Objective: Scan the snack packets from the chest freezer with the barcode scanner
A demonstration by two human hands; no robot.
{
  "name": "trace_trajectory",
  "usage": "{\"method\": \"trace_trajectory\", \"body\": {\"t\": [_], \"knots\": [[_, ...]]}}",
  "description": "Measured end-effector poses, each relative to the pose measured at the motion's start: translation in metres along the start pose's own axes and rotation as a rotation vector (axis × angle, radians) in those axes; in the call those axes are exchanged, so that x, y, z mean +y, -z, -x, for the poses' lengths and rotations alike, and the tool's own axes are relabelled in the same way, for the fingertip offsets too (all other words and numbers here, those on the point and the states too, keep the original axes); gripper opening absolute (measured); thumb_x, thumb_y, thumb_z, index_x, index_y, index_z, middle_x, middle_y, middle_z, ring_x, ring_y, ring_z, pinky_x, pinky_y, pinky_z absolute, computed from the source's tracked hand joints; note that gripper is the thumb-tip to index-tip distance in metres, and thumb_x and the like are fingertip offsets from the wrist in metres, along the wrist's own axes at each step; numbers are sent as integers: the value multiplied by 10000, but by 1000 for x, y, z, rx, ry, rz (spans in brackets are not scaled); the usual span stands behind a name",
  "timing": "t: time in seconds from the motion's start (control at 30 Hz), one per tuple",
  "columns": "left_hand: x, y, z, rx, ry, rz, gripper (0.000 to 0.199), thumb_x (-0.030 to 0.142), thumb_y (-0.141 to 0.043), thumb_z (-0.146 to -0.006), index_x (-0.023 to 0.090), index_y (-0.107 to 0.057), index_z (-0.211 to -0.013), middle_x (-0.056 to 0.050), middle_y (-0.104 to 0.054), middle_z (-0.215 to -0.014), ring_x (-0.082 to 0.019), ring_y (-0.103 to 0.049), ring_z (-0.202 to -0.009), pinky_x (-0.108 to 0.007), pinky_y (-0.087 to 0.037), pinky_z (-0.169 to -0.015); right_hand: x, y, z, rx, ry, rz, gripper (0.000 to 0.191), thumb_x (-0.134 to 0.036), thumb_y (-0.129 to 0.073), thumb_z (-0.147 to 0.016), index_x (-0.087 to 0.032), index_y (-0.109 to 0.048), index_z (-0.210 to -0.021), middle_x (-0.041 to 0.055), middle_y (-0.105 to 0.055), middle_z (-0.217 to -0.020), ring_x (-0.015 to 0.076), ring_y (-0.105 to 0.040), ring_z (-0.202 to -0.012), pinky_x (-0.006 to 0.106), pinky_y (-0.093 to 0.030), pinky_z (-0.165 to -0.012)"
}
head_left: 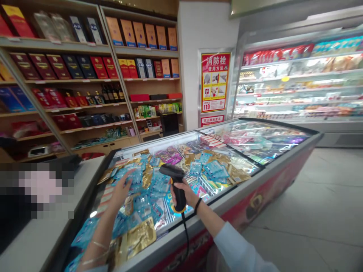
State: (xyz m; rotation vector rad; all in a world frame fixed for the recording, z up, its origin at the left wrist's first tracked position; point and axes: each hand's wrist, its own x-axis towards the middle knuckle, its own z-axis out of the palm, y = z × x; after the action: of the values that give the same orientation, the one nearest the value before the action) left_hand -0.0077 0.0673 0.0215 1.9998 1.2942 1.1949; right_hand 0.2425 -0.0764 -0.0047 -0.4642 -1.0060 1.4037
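My right hand (185, 192) is wrapped round the grip of a black and yellow barcode scanner (174, 173). The scanner's head points to the left, and its black cable (186, 230) hangs down over the freezer's front edge. Over the packets to the left, my left hand (122, 190) reaches out with its fingers apart and nothing visibly in it. Beneath and around it lie many small blue packets (136, 177) and several gold packets (141, 236), spread on the glass top of a chest freezer. Whether the left fingertips touch a packet I cannot tell.
The chest freezer (246, 202) extends away to the right. On the left is a grey counter (56, 238), with a blurred-out patch over it. Wooden shelves (70, 81) with boxes and bottles line the back. A lit refrigerated display (300, 88) stands at the right.
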Motion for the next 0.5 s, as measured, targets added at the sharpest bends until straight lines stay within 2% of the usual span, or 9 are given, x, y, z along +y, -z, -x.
{"method": "trace_trajectory", "body": {"t": [0.1,0.17,0.23,0.3,0.4,0.5], "knots": [[35,-31,6,-279,-1,40,424,409,-512,-750,208,-710,-1066,-73,-665,-1222,-250,-648,-915,-311,-566,-611,-24,24,30,78,66,68,287,-404,-641,-794,-182,-525,-935,-46,-595,-552,128,-548,-347,217,-412,-317],[64,-63,10,-375,-71,46,411,371,-505,-757,215,-711,-1077,-64,-690,-1159,-219,-642,-806,-312,-555,-618,-40,40,49,168,120,100,277,-402,-643,-793,-184,-526,-918,-44,-596,-546,128,-545,-340,212,-399,-308],[94,-103,14,-412,-143,53,416,302,-491,-766,216,-697,-1117,-54,-709,-1098,-187,-621,-722,-335,-549,-692,-53,53,67,258,174,108,287,-411,-649,-786,-185,-532,-920,-48,-589,-532,127,-535,-329,211,-393,-301],[123,-147,20,-407,-194,89,417,236,-479,-776,211,-685,-1137,-52,-712,-1085,-185,-628,-767,-356,-530,-805,-66,63,83,319,222,104,305,-425,-648,-784,-180,-548,-936,-51,-577,-521,124,-527,-325,212,-393,-305],[157,-211,32,-378,-230,205,426,184,-425,-831,193,-648,-1194,-81,-679,-1183,-206,-636,-978,-382,-486,-931,-87,74,100,363,280,111,325,-444,-647,-781,-176,-563,-943,-53,-563,-513,121,-521,-333,213,-387,-319],[171,-255,44,-346,-302,214,405,227,-426,-891,211,-616,-1249,-105,-606,-1310,-244,-547,-1215,-442,-418,-1040,-108,85,108,415,319,138,345,-469,-656,-759,-178,-562,-919,-53,-555,-511,118,-501,-330,215,-364,-321]]}}
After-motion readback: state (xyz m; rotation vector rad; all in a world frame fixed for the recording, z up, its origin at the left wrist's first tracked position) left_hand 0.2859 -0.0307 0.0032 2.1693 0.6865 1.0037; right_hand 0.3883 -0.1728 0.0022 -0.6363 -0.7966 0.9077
